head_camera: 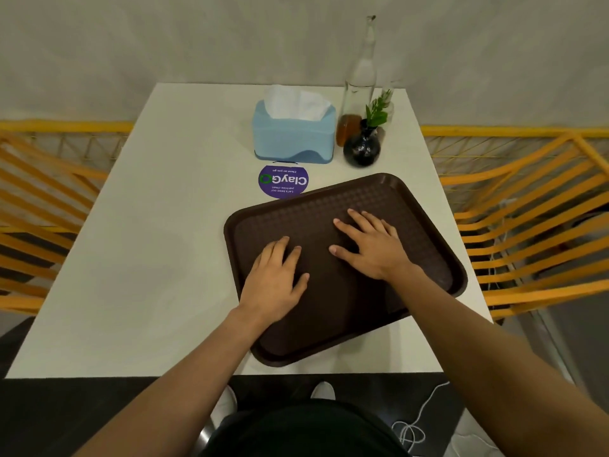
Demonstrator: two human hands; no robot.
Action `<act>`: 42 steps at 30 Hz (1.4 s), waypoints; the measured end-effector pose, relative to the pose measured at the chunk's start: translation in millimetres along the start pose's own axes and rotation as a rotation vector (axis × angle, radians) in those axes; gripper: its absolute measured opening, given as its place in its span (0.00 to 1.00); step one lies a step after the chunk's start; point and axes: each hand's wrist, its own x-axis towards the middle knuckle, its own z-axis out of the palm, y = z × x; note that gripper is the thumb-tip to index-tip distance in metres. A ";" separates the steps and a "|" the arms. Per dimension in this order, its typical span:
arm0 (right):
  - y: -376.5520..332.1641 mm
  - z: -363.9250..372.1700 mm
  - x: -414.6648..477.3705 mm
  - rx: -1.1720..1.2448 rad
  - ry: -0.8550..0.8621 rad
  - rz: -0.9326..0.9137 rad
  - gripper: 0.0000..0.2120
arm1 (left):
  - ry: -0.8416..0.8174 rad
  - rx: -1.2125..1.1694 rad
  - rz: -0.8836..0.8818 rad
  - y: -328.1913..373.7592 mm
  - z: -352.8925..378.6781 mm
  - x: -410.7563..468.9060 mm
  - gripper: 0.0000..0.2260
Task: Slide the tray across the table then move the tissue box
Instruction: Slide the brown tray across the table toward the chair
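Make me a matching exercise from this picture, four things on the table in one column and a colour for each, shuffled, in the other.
Things:
1. tray
2. tissue box
3. round sticker
4. vase

Colours:
A. purple
B. black
C. dark brown
D. light blue

Pairs: 1-C, 2-D, 3-A, 4-B
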 end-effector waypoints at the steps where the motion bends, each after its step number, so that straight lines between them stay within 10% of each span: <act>1: -5.9 1.2 -0.4 0.003 0.008 0.018 0.36 | 0.007 0.011 0.028 -1.7 -0.7 -3.2 0.28; 11: -88.8 11.0 0.2 -0.078 0.059 0.183 0.38 | 0.042 0.113 -0.099 -46.2 -7.8 -34.4 0.33; 24: -130.4 -0.3 32.9 0.004 -0.142 -0.078 0.33 | -0.034 0.061 -0.042 -157.5 -20.7 -46.9 0.43; 42: -250.3 33.5 31.9 -0.005 -0.048 0.267 0.36 | -0.025 0.141 -0.149 -207.6 -48.0 -64.8 0.35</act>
